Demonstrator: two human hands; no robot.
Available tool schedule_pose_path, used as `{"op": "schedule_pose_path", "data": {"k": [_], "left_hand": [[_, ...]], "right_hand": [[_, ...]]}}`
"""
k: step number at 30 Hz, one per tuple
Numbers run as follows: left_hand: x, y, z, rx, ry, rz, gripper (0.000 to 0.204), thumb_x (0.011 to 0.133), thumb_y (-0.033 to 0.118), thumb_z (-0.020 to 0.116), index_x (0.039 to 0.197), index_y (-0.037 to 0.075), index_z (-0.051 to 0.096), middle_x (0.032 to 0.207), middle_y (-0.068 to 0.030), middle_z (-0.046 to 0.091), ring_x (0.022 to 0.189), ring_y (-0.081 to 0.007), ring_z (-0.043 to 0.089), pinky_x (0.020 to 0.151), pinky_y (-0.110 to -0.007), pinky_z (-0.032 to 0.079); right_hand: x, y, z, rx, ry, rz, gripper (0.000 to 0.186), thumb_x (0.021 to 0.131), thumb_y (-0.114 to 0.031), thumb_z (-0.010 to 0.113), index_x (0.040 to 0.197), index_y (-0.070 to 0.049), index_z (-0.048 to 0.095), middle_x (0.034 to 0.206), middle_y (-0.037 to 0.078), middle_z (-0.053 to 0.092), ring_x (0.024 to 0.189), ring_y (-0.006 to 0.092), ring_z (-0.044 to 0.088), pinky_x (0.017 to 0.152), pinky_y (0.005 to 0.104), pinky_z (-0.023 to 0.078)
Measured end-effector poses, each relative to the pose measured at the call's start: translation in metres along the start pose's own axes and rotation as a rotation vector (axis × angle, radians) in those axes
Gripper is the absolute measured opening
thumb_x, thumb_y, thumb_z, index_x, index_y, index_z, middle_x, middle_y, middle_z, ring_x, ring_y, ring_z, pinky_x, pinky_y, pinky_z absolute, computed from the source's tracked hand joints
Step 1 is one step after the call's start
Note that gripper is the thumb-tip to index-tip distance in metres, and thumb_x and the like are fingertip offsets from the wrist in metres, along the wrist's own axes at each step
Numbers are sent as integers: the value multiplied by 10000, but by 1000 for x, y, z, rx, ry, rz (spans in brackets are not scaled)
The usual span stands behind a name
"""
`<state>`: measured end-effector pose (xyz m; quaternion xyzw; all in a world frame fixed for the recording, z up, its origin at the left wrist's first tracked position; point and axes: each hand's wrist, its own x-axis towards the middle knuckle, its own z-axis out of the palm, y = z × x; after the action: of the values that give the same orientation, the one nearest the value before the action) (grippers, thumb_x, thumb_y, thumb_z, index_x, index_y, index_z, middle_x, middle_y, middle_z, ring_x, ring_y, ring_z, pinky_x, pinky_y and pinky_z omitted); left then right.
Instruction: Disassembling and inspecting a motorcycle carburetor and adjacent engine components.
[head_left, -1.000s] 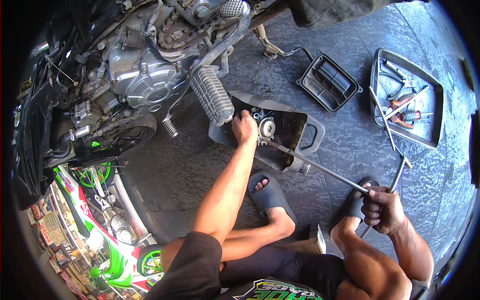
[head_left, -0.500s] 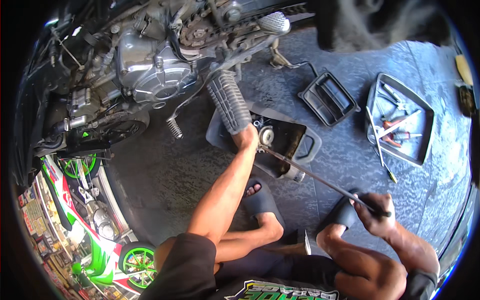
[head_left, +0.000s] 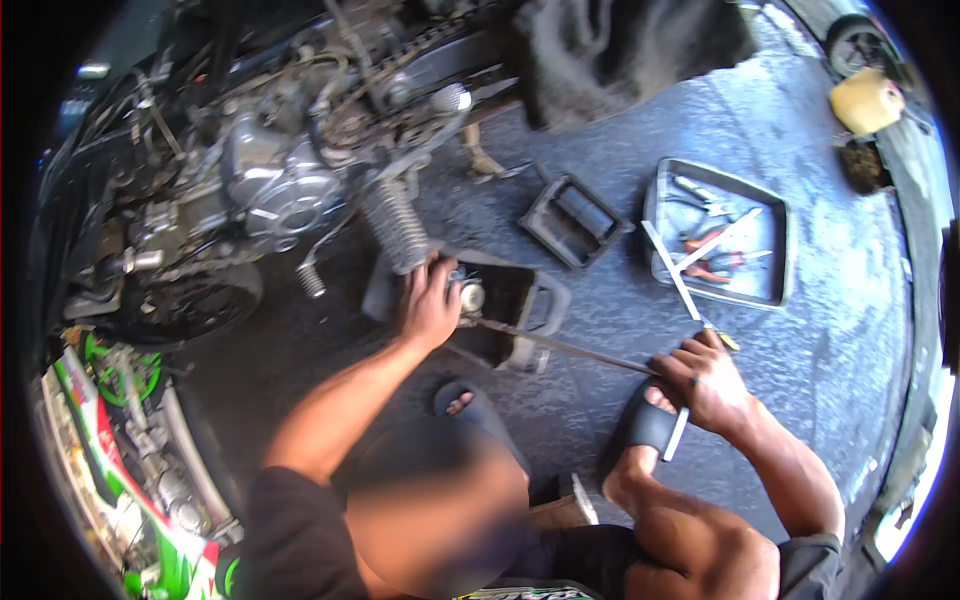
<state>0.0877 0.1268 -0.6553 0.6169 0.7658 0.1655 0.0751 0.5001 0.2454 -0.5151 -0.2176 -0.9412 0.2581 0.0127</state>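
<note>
My right hand (head_left: pixel 705 378) is closed around the handle end of a long T-handle wrench (head_left: pixel 570 347). A pale crossbar end sticks out below the fist. The shaft slopes up and left to a grey plastic bin (head_left: pixel 557 305) on the floor, beside a round metal part (head_left: pixel 472 296); I cannot tell whether its tip engages anything. My left hand (head_left: pixel 430 305) lies at the bin's left side with its fingers stretched out, close to that part. Just above the fingers is a ribbed rubber footrest (head_left: pixel 395 225) of the motorcycle (head_left: pixel 280 190).
A shallow tray (head_left: pixel 786 262) at right holds pliers and other hand tools, with a long T-shaped tool across its rim. Left of it lies a black rectangular housing (head_left: pixel 575 225). Dark cloth (head_left: pixel 630 60) hangs at top. A green, red and white motorcycle (head_left: pixel 120 470) stands lower left.
My view has shifted toward the right. My right hand has swung up toward the tool tray with the wrench handle, whose crossbar now shows. My left hand's fingers have come into sight.
</note>
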Motion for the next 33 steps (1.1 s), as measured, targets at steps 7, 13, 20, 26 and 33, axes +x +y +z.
{"op": "schedule_pose_path", "data": {"k": [7,13,20,26,33], "left_hand": [[-27,0,-24,66,-177,485,261,851,197,718,1067,50,709,1229,-116,618,1234,-319,537,1065,-463,442],[-33,-17,-23,28,-10,496,183,816,179,731,964,71,718,1189,-70,639,1199,-276,563,1021,-387,495],[-33,-25,5,21,69,587,173,827,226,677,945,101,662,1157,-35,623,1149,-202,586,892,-322,570],[-36,-26,-3,29,135,574,155,820,191,636,925,78,652,1141,-57,613,1131,-218,595,893,-311,578],[-41,-32,-4,-46,90,491,162,826,183,675,928,61,649,1157,-78,608,1156,-236,592,892,-323,592]], "right_hand": [[12,-6,-3,29,-8,5,195,853,-203,749,999,-87,690,776,42,645,774,237,616,803,384,416],[-23,11,-30,89,141,417,101,863,-68,694,926,-36,621,768,177,636,713,382,624,657,443,461],[-46,124,37,-317,286,1049,283,985,-209,561,1035,68,539,934,346,655,885,542,631,772,592,473],[-5,134,63,-449,22,1166,380,865,-125,615,1172,57,482,1145,333,617,1040,506,625,910,557,495],[126,-34,110,224,42,681,350,947,-253,647,1200,-12,647,1083,266,687,1025,459,654,897,498,513]]}}
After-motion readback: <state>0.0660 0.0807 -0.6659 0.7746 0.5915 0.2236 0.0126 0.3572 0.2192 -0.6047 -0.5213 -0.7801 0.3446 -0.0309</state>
